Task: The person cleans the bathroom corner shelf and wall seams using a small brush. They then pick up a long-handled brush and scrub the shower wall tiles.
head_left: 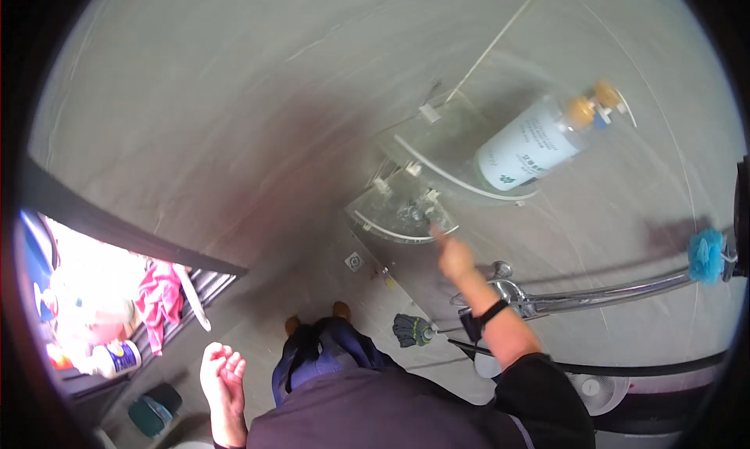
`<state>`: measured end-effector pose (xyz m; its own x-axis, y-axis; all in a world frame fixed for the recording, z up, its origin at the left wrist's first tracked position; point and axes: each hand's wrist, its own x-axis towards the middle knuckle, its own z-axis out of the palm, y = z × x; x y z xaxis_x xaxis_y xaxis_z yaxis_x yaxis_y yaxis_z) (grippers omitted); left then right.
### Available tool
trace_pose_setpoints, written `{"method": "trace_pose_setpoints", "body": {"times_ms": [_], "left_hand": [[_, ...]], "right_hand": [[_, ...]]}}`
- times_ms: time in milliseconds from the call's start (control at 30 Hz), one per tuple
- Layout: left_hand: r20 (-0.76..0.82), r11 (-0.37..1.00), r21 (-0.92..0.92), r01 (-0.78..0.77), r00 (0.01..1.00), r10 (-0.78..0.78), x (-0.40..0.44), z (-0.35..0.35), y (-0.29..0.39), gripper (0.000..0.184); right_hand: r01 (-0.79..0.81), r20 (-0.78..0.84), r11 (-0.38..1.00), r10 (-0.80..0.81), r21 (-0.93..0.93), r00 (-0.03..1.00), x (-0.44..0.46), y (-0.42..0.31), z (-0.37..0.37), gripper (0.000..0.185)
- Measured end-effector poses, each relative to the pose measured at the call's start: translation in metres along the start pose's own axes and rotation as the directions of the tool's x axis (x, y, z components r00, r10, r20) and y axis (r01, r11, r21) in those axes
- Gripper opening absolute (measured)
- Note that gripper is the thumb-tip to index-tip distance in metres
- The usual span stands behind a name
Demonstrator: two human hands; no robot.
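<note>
My right hand (455, 258) reaches to the front edge of the lower glass corner shelf (383, 211), its index finger stretched out and the other fingers bent. Wet-looking whitish residue (414, 212) shows on that shelf near the fingertip. Whether the fingertip touches the glass is too blurred to tell. Above is a larger corner shelf (445, 164), bearing a big pump bottle (527, 148) with a pale label and an orange-brown pump. My left hand (224, 383) hangs away from the shelves at the lower left, palm up, fingers loosely bent and nothing visible in it.
A chrome shower bar (609, 294) and a blue bath puff (706, 256) are at the right. A mop head (410, 330) stands on the floor near a drain (354, 261). At the left, a bright ledge holds a pink cloth (160, 299) and a white bottle (117, 358).
</note>
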<state>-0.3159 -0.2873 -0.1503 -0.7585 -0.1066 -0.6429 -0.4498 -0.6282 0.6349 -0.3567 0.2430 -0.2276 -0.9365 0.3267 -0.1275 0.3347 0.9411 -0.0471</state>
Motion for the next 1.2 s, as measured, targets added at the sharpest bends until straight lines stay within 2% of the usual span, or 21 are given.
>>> {"method": "trace_pose_setpoints", "body": {"times_ms": [100, 200, 233, 267, 333, 433, 533, 567, 600, 667, 700, 800, 833, 933, 1000, 1067, 1100, 1200], "left_hand": [[-0.038, 0.999, 0.036, -0.030, 0.999, 0.031, -0.003, 0.014, -0.003, 0.022], [0.004, 0.997, 0.083, -0.010, 1.000, 0.010, -0.003, 0.022, -0.005, 0.021], [0.028, 0.996, 0.087, -0.007, 1.000, 0.004, 0.000, 0.027, -0.006, 0.021], [0.046, 0.996, 0.092, -0.001, 0.999, -0.004, 0.000, 0.030, -0.007, 0.021], [0.061, 0.995, 0.095, -0.002, 0.998, -0.003, 0.002, 0.039, -0.007, 0.022], [0.102, 0.993, 0.114, -0.004, 0.995, -0.008, 0.003, 0.050, -0.009, 0.022], [0.142, 0.990, 0.141, 0.026, 0.989, -0.047, 0.001, 0.055, -0.015, 0.021], [0.157, 0.987, 0.155, 0.036, 0.986, -0.060, 0.002, 0.057, -0.014, 0.021], [0.156, 0.987, 0.157, 0.023, 0.987, -0.047, 0.002, 0.059, -0.013, 0.021], [0.155, 0.986, 0.169, -0.001, 0.988, -0.026, 0.000, 0.061, -0.012, 0.021], [0.149, 0.991, 0.134, -0.009, 0.989, -0.011, 0.000, 0.062, -0.013, 0.020], [0.123, 0.991, 0.132, 0.007, 0.992, -0.023, 0.000, 0.060, -0.018, 0.020], [0.122, 0.993, 0.117, 0.011, 0.992, -0.026, -0.002, 0.060, -0.018, 0.020], [0.116, 0.994, 0.108, 0.008, 0.993, -0.020, -0.005, 0.054, -0.012, 0.020], [0.100, 0.995, 0.103, -0.012, 0.995, 0.001, -0.003, 0.050, -0.016, 0.019], [0.065, 0.991, 0.128, 0.032, 0.997, -0.040, -0.004, 0.046, -0.020, 0.020], [0.073, 0.990, 0.135, 0.052, 0.995, -0.062, -0.004, 0.045, -0.020, 0.020], [0.099, 0.989, 0.142, 0.035, 0.994, -0.050, -0.002, 0.047, -0.016, 0.021]], "right_hand": [[0.003, 0.043, 1.000, -0.003, 0.003, 0.999, -0.017, -0.013, -0.027, 0.059], [-0.144, 0.013, 0.988, 0.143, 0.056, 0.990, 0.010, 0.012, -0.030, 0.055], [-0.132, 0.032, 0.977, 0.128, 0.166, 0.991, 0.010, 0.006, -0.015, 0.056], [-0.039, 0.056, 0.974, 0.028, 0.221, 0.998, 0.005, 0.002, -0.001, 0.052], [0.094, 0.053, 0.961, -0.111, 0.261, 0.992, -0.014, -0.021, -0.021, 0.043], [-0.193, 0.090, 0.957, 0.177, 0.218, 0.980, 0.013, -0.001, -0.036, 0.044], [-0.084, 0.064, 0.978, 0.073, 0.190, 0.995, 0.025, -0.031, -0.012, 0.044], [-0.012, 0.189, 0.978, -0.029, 0.208, 0.982, 0.014, -0.055, -0.023, 0.044], [0.105, 0.140, 0.955, -0.148, 0.279, 0.979, 0.003, -0.063, -0.021, 0.044], [0.075, 0.152, 0.981, -0.103, 0.178, 0.983, 0.018, -0.037, -0.024, 0.044], [-0.084, 0.141, 0.975, 0.056, 0.204, 0.988, 0.037, -0.017, -0.023, 0.043], [-0.196, 0.060, 0.933, 0.186, 0.301, 0.981, 0.074, -0.003, -0.003, 0.042], [-0.037, 0.106, 0.973, 0.013, 0.228, 0.994, 0.062, -0.022, -0.005, 0.040], [0.062, 0.171, 0.984, -0.091, 0.167, 0.981, 0.025, -0.044, -0.033, 0.040], [-0.054, 0.160, 0.992, 0.036, 0.110, 0.986, 0.055, -0.017, -0.025, 0.040], [-0.199, 0.137, 0.977, 0.188, 0.071, 0.972, 0.083, 0.000, -0.011, 0.041], [-0.209, 0.186, 0.978, 0.207, -0.010, 0.960, 0.089, -0.015, -0.013, 0.035], [-0.039, 0.060, 0.983, 0.029, 0.181, 0.998, 0.053, -0.050, -0.019, 0.035]]}}
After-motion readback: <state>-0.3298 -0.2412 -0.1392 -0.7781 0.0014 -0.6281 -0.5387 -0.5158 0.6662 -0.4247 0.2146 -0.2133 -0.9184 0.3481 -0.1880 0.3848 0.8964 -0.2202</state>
